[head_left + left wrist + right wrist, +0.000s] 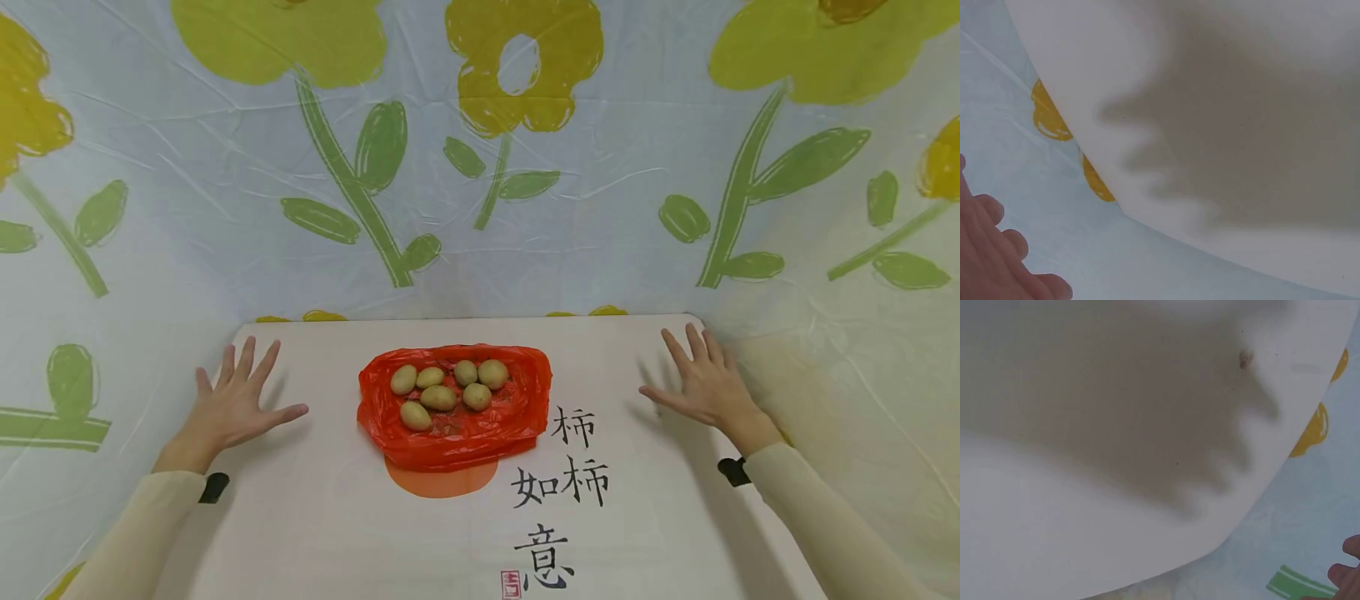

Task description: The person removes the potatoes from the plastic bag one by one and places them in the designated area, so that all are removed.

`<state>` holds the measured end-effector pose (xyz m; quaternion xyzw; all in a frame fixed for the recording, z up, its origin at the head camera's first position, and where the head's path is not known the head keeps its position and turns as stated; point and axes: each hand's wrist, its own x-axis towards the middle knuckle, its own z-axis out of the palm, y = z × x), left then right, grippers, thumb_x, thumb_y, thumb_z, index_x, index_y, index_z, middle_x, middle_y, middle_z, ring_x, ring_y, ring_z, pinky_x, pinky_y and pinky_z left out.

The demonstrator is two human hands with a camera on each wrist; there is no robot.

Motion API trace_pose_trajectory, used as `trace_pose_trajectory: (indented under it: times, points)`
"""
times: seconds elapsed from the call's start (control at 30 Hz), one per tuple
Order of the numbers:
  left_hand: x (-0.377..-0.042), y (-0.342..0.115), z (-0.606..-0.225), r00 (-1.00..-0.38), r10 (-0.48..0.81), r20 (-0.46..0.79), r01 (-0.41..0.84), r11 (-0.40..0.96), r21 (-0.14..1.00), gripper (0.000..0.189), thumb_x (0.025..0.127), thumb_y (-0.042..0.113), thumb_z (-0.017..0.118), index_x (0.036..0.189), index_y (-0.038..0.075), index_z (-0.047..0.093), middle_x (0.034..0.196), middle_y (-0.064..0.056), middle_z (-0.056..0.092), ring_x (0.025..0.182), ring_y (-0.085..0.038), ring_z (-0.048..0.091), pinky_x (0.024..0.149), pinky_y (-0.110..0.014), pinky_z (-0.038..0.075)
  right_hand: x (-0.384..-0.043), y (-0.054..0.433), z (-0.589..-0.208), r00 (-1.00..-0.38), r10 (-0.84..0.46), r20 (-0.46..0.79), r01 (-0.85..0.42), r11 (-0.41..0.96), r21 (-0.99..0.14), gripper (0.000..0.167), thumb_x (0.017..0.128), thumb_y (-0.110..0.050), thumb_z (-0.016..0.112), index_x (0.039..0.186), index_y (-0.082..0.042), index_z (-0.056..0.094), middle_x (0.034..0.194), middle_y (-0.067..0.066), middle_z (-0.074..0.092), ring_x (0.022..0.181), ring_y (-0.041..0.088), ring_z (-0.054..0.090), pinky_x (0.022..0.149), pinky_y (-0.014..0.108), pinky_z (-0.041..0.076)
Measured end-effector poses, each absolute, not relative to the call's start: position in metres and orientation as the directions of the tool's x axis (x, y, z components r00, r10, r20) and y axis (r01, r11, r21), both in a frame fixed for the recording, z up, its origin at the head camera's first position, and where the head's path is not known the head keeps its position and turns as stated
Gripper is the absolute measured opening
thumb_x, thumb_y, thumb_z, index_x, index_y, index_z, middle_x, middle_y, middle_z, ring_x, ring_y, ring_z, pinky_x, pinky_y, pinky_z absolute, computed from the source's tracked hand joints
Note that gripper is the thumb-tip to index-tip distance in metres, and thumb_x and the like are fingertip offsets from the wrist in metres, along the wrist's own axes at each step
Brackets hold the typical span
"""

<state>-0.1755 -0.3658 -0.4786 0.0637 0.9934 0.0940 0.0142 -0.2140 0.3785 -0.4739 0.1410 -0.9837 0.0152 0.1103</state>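
Note:
Several potatoes [439,398] lie in a red plastic bag [457,450] spread like a shallow tray at the middle of the table. To the left of the bag, my left hand [234,408] hovers above the tabletop with its fingers spread and nothing in it. On the other side my right hand [705,385] is held up likewise, fingers apart and holding nothing. Both hands stand well clear of the bag. The wrist views show mainly hand shadows on the table, with part of the left hand [997,262] and a few right fingertips [1349,575] at the edges.
The white table [315,533] has rounded far corners. Black brush characters [546,558] and an orange printed shape [442,482] mark its surface near the bag. A flower-patterned cloth [562,250] hangs behind the table and along both sides.

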Motion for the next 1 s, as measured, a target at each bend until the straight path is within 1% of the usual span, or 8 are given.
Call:
trace_pose_trajectory:
  times: [0.13,0.3,0.43,0.53,0.67,0.77,0.93,1.0]
  points:
    - [-0.170,-0.363,-0.475,-0.991,0.127,-0.030,0.117,0.970,0.211,0.118,0.084,0.081,0.060,0.166,0.027,-0.006,0.171,-0.025,-0.007,0.154,-0.056,-0.005,0.107,-0.088,-0.001,-0.210,0.370,-0.471,-0.943,-0.272,0.192,-0.282,0.959,-0.023,0.105,0.082,-0.069,0.070,0.158,-0.007,0.034,0.159,0.037,0.029,0.142,0.061,0.029,0.104,0.082,0.030]
    - [-0.165,-0.355,-0.473,-0.989,0.139,-0.043,0.125,0.963,0.239,0.119,0.084,0.081,0.061,0.167,0.026,-0.004,0.171,-0.026,0.006,0.153,-0.057,0.009,0.111,-0.084,0.010,-0.205,0.360,-0.467,-0.940,-0.292,0.178,-0.308,0.949,-0.067,0.103,0.084,-0.066,0.070,0.158,-0.005,0.033,0.158,0.038,0.029,0.140,0.063,0.030,0.107,0.078,0.031]
    - [-0.164,-0.347,-0.474,-0.990,0.143,-0.013,0.135,0.957,0.258,0.117,0.084,0.080,0.061,0.167,0.026,-0.002,0.170,-0.024,0.015,0.149,-0.055,0.024,0.111,-0.078,0.026,-0.204,0.355,-0.466,-0.936,-0.295,0.193,-0.317,0.943,-0.100,0.103,0.084,-0.063,0.072,0.159,-0.005,0.032,0.158,0.039,0.030,0.139,0.063,0.032,0.108,0.075,0.033]
    - [-0.164,-0.340,-0.475,-0.991,0.135,-0.002,0.129,0.950,0.284,0.116,0.084,0.080,0.061,0.167,0.028,-0.002,0.170,-0.022,0.019,0.147,-0.053,0.031,0.104,-0.076,0.038,-0.205,0.351,-0.466,-0.939,-0.291,0.186,-0.315,0.941,-0.119,0.103,0.085,-0.063,0.072,0.160,-0.006,0.030,0.159,0.038,0.029,0.139,0.062,0.032,0.107,0.076,0.034]
    - [-0.164,-0.330,-0.476,-0.992,0.123,-0.017,0.109,0.932,0.346,0.116,0.084,0.080,0.061,0.167,0.030,-0.002,0.171,-0.019,0.019,0.150,-0.048,0.030,0.103,-0.078,0.038,-0.206,0.344,-0.463,-0.945,-0.286,0.158,-0.309,0.939,-0.151,0.103,0.087,-0.064,0.070,0.162,-0.009,0.026,0.161,0.035,0.027,0.142,0.059,0.032,0.105,0.077,0.036]
    - [-0.163,-0.325,-0.480,-0.993,0.119,-0.021,0.101,0.915,0.391,0.116,0.083,0.080,0.062,0.167,0.028,0.000,0.171,-0.018,0.019,0.151,-0.047,0.028,0.103,-0.079,0.037,-0.206,0.338,-0.461,-0.946,-0.293,0.141,-0.315,0.933,-0.174,0.103,0.088,-0.063,0.069,0.164,-0.010,0.023,0.162,0.034,0.026,0.142,0.058,0.033,0.104,0.076,0.038]
    - [-0.157,-0.314,-0.494,-0.993,0.120,0.000,0.107,0.886,0.452,0.117,0.084,0.075,0.067,0.167,0.027,0.000,0.172,-0.018,0.010,0.148,-0.053,0.029,0.095,-0.079,0.044,-0.208,0.325,-0.457,-0.934,-0.317,0.166,-0.345,0.920,-0.188,0.101,0.089,-0.061,0.069,0.164,-0.011,0.022,0.163,0.033,0.027,0.139,0.058,0.039,0.099,0.074,0.044]
    - [-0.156,-0.309,-0.500,-0.992,0.122,0.014,0.114,0.870,0.479,0.117,0.084,0.072,0.069,0.167,0.028,-0.001,0.172,-0.019,0.006,0.147,-0.054,0.030,0.094,-0.079,0.044,-0.210,0.319,-0.455,-0.926,-0.330,0.182,-0.363,0.913,-0.188,0.101,0.089,-0.060,0.070,0.164,-0.012,0.022,0.162,0.032,0.028,0.138,0.058,0.041,0.098,0.073,0.045]
